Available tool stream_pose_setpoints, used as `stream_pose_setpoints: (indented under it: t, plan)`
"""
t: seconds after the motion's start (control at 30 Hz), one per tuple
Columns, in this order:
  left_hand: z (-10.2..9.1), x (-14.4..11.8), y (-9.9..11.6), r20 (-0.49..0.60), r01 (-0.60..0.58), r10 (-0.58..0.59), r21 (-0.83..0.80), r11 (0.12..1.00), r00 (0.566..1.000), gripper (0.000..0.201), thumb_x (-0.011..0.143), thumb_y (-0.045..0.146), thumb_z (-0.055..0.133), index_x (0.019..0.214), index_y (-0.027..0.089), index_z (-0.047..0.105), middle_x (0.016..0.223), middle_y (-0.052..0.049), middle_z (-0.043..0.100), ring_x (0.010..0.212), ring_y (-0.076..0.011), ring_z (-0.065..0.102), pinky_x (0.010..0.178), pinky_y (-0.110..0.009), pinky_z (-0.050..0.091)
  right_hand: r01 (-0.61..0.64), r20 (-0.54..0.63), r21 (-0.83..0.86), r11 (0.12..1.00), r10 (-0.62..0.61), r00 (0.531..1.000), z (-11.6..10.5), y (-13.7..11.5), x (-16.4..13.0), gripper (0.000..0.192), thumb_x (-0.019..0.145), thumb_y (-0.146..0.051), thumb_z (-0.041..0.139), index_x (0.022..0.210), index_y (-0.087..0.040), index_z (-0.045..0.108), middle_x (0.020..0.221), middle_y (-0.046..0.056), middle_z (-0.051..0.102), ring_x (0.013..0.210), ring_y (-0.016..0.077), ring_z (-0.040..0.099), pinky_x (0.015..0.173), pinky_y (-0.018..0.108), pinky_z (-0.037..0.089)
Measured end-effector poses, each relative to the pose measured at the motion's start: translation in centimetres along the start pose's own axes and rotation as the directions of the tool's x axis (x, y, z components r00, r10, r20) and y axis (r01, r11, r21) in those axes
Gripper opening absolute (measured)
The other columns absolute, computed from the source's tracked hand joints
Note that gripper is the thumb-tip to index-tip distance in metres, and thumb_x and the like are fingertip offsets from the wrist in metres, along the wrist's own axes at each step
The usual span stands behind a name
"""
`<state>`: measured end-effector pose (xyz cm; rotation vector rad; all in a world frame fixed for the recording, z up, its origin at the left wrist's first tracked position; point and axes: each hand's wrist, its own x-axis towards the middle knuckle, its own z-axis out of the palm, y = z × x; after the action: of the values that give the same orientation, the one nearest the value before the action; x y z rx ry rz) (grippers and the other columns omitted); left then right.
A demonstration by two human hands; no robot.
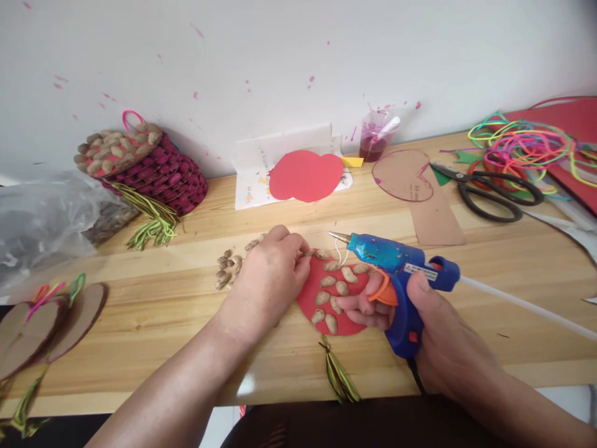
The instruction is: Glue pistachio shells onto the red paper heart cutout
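The black scissors (494,190) lie on the wooden table (140,292). Just right of them sprawls a tangle of bright cords (522,140). Left of the scissors lies a brown cardboard cutout (405,176), and behind that a plastic cup (375,135) of dark red liquid stands near the wall. Further left are red paper shapes (305,175), then a dark red basket (153,167) topped with shells.

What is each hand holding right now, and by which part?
The right hand holds the blue glue gun by its grip, a finger on the orange trigger. The left hand presses on the red disc, fingertips at a peanut shell; a grasp cannot be told.
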<state>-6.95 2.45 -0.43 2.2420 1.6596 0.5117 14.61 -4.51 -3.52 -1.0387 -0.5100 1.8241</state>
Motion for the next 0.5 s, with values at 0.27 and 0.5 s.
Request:
stream_pose_setpoints:
  t: [0.27, 0.5]
  plan:
    - [0.12, 0.05, 0.29, 0.014, 0.007, -0.007, 0.007, 1.0, 1.0, 0.009, 0.086, 0.014, 0.062, 0.087, 0.019, 0.07, 0.088, -0.004, 0.064, 0.072, -0.0161, 0.063, 0.066, -0.028, 0.049, -0.001, -0.03, 0.003, 1.0, 0.001, 1.0, 0.29, -0.1, -0.03, 0.036, 0.082, -0.059, 0.071, 0.088, -0.023, 0.076, 0.083, 0.01, 0.076, 0.093, 0.0312, 0.077, 0.081, 0.04, 0.064]
    - [-0.51, -0.03, -0.23, 0.06, 0.012, -0.01, -0.029, 0.999, 0.998, 0.017, 0.084, 0.011, 0.064, 0.096, 0.021, 0.072, 0.09, -0.002, 0.065, 0.075, -0.0156, 0.063, 0.069, -0.028, 0.049, 0.018, -0.092, -0.048, 0.999, -0.022, 0.996, 0.86, -0.47, 0.15, 0.043, 0.075, -0.067, 0.074, 0.077, -0.023, 0.077, 0.07, 0.009, 0.075, 0.079, 0.0305, 0.079, 0.083, 0.044, 0.064]
